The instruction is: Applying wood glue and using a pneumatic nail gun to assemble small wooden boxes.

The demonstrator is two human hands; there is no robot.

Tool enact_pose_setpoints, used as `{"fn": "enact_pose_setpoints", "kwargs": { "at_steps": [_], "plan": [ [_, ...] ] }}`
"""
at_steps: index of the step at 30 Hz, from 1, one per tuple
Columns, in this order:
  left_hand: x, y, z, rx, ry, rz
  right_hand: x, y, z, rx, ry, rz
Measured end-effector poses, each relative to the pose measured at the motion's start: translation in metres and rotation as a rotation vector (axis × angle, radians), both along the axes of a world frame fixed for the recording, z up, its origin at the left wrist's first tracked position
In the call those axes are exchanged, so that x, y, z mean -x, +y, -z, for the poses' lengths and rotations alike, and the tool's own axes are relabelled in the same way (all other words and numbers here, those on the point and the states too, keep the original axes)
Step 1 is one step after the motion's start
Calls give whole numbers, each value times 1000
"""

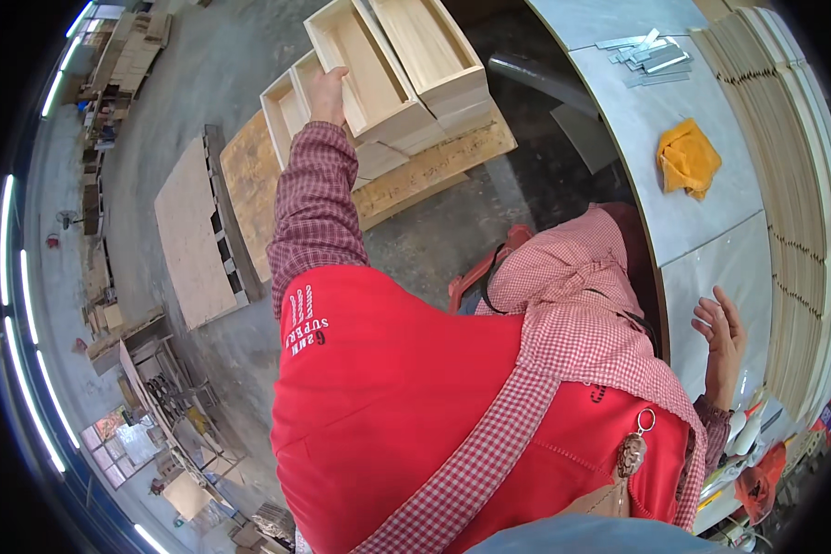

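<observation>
Out to the left, my left hand (327,95) grips the wall of an open wooden box (355,60), a shallow pale drawer-like tray. This box rests on top of other stacked boxes, and part of the fingers is hidden behind its wall. Beside it on the right is another open wooden box (423,44). A smaller one (284,109) sits to the left of my hand. On my right side, my right hand (724,340) is raised by the grey worktable (711,286), fingers apart and holding nothing.
A yellow cloth (688,159) and a pile of metal strips (654,57) lie on the worktable. Long stacked wooden panels (785,185) line its far side. The boxes stand on a wooden pallet (434,171). Farther left, a board-topped pallet (197,235) sits on the concrete floor.
</observation>
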State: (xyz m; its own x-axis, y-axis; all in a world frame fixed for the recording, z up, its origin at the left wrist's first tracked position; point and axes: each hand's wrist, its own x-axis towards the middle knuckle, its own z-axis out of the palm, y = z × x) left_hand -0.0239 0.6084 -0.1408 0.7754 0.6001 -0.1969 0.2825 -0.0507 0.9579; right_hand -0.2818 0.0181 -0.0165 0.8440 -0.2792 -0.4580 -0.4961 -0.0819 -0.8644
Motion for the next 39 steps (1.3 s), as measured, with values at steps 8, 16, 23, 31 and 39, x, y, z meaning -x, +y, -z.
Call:
{"fn": "enact_pose_setpoints", "kwargs": {
  "at_steps": [8, 16, 23, 31, 39],
  "plan": [
    [-23, 10, 24, -109, 67, -1, 7, -1, 2, 14, 45, 9],
    [-28, 20, 40, -202, 104, 71, 15, -1, 1, 24, 79, 0],
    [-27, 21, 40, -197, 110, 70, 27, -2, 3, 23, 89, 25],
    [-37, 29, 50, -133, 81, 37, 45, -5, 8, 8, 86, 73],
    [-10, -8, -6, -366, -110, 521, 65, 12, 26, -67, 18, 135]
  ]
}}
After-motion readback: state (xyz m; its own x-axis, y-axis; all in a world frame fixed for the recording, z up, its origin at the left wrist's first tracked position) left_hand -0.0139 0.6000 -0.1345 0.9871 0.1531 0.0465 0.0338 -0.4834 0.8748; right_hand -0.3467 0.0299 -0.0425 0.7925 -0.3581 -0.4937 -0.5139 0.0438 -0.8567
